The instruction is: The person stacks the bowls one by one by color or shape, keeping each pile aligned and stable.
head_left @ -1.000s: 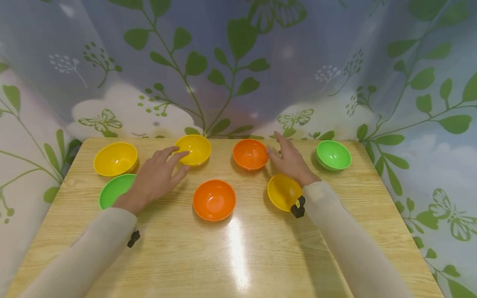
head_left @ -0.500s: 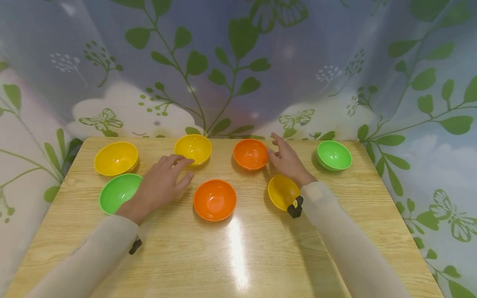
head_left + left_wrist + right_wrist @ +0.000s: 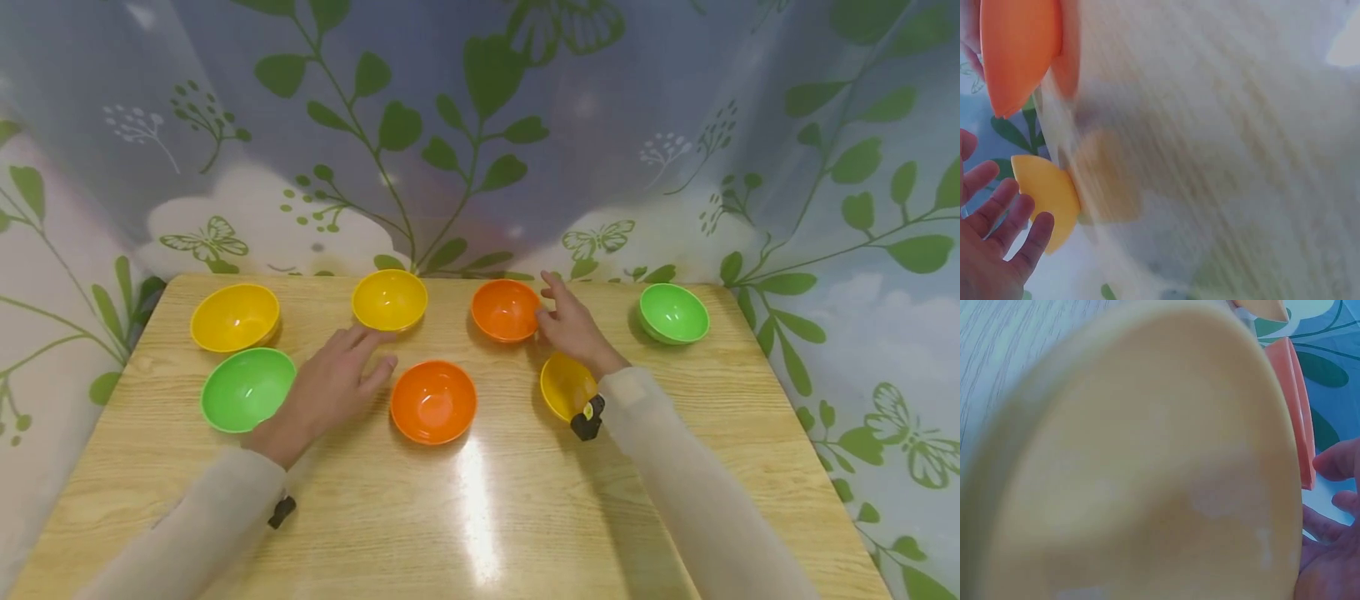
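My left hand (image 3: 330, 383) hovers over the table with its fingers spread and nothing in them. It is between a green bowl (image 3: 243, 387) and the front orange bowl (image 3: 433, 402), just short of the back yellow bowl (image 3: 390, 298). In the left wrist view, the fingers (image 3: 1038, 240) overlap a yellow bowl (image 3: 1057, 203). My right hand (image 3: 576, 332) is at the right side of the back orange bowl (image 3: 504, 310), with loosely bent fingers. Whether it touches the rim cannot be told. Below its wrist sits a yellow bowl (image 3: 562, 385), partly hidden, which fills the right wrist view.
Another yellow bowl (image 3: 236, 318) stands at the back left of the wooden table (image 3: 420, 517). A second green bowl (image 3: 673, 313) is at the back right. A patterned curtain (image 3: 480, 200) hangs behind the table and along its sides.
My left hand has drawn back from the back yellow bowl, towards me and slightly right. My right hand has shifted a little left. The bowls stay where they were.
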Action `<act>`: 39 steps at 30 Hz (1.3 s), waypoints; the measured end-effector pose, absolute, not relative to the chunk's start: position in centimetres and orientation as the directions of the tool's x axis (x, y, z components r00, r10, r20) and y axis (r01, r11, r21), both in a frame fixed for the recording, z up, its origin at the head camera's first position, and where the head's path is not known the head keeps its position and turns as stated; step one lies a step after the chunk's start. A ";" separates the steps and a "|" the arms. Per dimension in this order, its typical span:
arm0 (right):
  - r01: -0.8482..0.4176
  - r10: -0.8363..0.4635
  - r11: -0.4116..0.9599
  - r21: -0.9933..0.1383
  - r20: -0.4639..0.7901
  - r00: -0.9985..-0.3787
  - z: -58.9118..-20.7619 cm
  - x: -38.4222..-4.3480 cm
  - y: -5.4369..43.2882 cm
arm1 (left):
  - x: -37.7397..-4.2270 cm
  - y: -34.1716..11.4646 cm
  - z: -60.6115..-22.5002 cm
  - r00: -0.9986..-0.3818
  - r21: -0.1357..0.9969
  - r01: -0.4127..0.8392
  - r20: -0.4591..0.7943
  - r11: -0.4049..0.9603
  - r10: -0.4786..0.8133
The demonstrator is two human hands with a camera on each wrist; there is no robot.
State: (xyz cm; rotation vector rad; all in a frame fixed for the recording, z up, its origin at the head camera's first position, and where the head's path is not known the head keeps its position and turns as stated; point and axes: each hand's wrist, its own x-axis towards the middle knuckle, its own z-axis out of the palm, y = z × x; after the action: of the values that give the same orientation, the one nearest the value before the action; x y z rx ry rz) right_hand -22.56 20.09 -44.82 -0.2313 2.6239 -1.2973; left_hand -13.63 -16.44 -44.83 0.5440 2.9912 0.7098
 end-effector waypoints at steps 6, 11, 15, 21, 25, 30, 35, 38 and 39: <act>-0.028 -0.223 0.600 -0.799 -0.133 -0.966 -44.7 -22.6 19.9 | -13.1 -16.1 -45.4 -0.944 0.461 0.304 0.030 0.834 0.328; -0.018 -0.222 0.596 -0.802 -0.144 -0.964 -44.7 -22.7 19.8 | -12.8 -15.8 -45.8 -0.949 0.516 0.267 -0.008 0.814 0.317; -0.002 -0.226 0.589 -0.808 -0.162 -0.961 -44.6 -22.9 19.8 | -12.6 -15.6 -46.1 -0.948 0.561 0.252 -0.021 0.789 0.318; 0.017 -0.235 0.585 -0.811 -0.189 -0.953 -44.4 -23.3 19.7 | -12.3 -15.3 -46.4 -0.948 0.594 0.239 -0.030 0.769 0.317; 0.039 -0.235 0.579 -0.815 -0.213 -0.948 -44.4 -23.3 19.6 | -12.1 -15.1 -46.6 -0.947 0.627 0.235 -0.026 0.743 0.321; 0.077 -0.235 0.557 -0.827 -0.246 -0.941 -44.5 -23.4 19.6 | -12.0 -14.7 -46.9 -0.945 0.670 0.226 -0.026 0.707 0.327; 0.094 -0.242 0.547 -0.832 -0.265 -0.933 -44.6 -23.5 19.6 | -11.9 -14.6 -47.4 -0.942 0.706 0.225 -0.019 0.671 0.335; 0.103 -0.253 0.541 -0.835 -0.278 -0.927 -44.5 -23.5 19.6 | -11.8 -14.6 -47.6 -0.941 0.722 0.223 -0.017 0.655 0.339; 0.110 -0.256 0.534 -0.838 -0.284 -0.924 -44.5 -23.6 19.6 | -11.8 -14.6 -47.6 -0.940 0.726 0.221 -0.018 0.651 0.340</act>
State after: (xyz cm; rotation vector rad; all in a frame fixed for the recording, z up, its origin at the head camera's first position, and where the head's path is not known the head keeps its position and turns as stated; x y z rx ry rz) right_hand -23.55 19.61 -44.49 -0.1195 2.4021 -1.3516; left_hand -11.81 -14.61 -47.63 0.4642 2.7141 1.1624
